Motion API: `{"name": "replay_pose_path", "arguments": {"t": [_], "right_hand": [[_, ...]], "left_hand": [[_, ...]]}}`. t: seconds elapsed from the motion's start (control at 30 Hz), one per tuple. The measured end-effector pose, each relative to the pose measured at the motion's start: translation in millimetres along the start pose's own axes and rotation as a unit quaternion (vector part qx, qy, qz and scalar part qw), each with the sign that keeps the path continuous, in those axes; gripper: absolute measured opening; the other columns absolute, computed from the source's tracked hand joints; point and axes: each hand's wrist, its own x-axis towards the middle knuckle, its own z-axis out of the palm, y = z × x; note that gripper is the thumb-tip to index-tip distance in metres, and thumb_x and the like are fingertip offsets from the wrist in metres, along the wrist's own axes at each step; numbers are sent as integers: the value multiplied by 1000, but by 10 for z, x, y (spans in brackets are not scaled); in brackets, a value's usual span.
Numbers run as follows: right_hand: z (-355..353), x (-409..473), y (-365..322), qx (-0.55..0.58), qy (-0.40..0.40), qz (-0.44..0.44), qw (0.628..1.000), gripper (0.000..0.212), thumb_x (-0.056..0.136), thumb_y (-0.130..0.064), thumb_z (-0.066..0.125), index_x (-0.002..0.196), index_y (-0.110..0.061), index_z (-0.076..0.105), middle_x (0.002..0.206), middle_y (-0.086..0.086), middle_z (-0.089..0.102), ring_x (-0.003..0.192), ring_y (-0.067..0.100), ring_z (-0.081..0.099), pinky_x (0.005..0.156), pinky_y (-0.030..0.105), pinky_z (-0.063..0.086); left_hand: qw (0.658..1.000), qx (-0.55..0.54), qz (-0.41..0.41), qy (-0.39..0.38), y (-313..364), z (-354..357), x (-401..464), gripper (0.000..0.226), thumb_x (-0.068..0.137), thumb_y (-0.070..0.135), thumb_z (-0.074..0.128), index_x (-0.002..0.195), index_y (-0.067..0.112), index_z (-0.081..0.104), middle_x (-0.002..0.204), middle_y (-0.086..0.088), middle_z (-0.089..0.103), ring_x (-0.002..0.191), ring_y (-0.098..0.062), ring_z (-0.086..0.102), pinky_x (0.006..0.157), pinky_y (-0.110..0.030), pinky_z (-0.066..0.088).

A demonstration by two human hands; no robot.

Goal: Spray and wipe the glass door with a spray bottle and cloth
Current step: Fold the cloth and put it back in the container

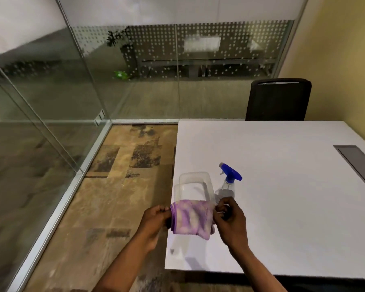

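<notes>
A purple and white cloth (pixel 191 219) hangs stretched between my two hands above the near left corner of the white table (pixel 282 197). My left hand (pixel 155 218) pinches its left edge and my right hand (pixel 230 220) pinches its right edge. Just beyond my right hand, a clear spray bottle (pixel 228 186) with a blue trigger head stands upright on the table. The glass door (pixel 36 106) and glass wall panels run along the left side and the back of the room.
A clear plastic container (pixel 195 184) sits on the table behind the cloth, left of the bottle. A black office chair (pixel 278 100) stands at the table's far side. A grey cable slot (pixel 358 163) is set into the table at right. Patterned carpet (pixel 118 186) lies between table and glass.
</notes>
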Motion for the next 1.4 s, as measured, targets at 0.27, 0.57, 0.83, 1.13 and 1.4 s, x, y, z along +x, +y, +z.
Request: {"name": "replay_pose_path", "arguments": {"t": [0.27, 0.57, 0.83, 1.13, 1.4], "right_hand": [[199, 268, 259, 120, -53, 137, 982, 30, 100, -4, 61, 90, -23, 83, 91, 5, 83, 86, 24, 80, 72, 26, 64], [513, 611, 305, -15, 10, 133, 991, 21, 90, -18, 79, 105, -26, 68, 93, -17, 72, 91, 6, 71, 64, 2, 49], [942, 1229, 394, -123, 86, 72, 986, 16, 99, -11, 47, 97, -12, 63, 92, 4, 66, 87, 27, 66, 74, 29, 54], [1138, 1628, 519, -235, 45, 116, 964, 33, 99, -16, 55, 124, -1, 70, 138, 19, 58, 120, 34, 63, 100, 31, 44], [1187, 1753, 866, -323, -78, 77, 940, 34, 105, -11, 52, 138, -6, 58, 153, 15, 37, 111, 36, 67, 91, 35, 53]], "left_hand": [[990, -93, -102, 24, -49, 79, 263, 19, 99, 19, 66, 99, 7, 81, 92, -12, 82, 76, -23, 78, 70, -34, 57], [999, -4, -31, -5, 66, 229, 823, 4, 94, 11, 76, 92, 7, 78, 85, -8, 78, 69, -13, 72, 63, -23, 58], [997, 32, -65, -32, 263, 368, 1734, 5, 94, 4, 74, 90, 7, 74, 93, -15, 71, 80, -25, 68, 70, -31, 54], [966, 255, 32, -5, 196, 614, 2257, 32, 90, 0, 77, 122, -4, 73, 121, -18, 76, 98, -30, 74, 87, -36, 61], [881, 454, 135, 7, 71, 636, 2307, 35, 96, 4, 69, 130, 2, 66, 133, -10, 56, 108, -31, 68, 88, -29, 52]]}}
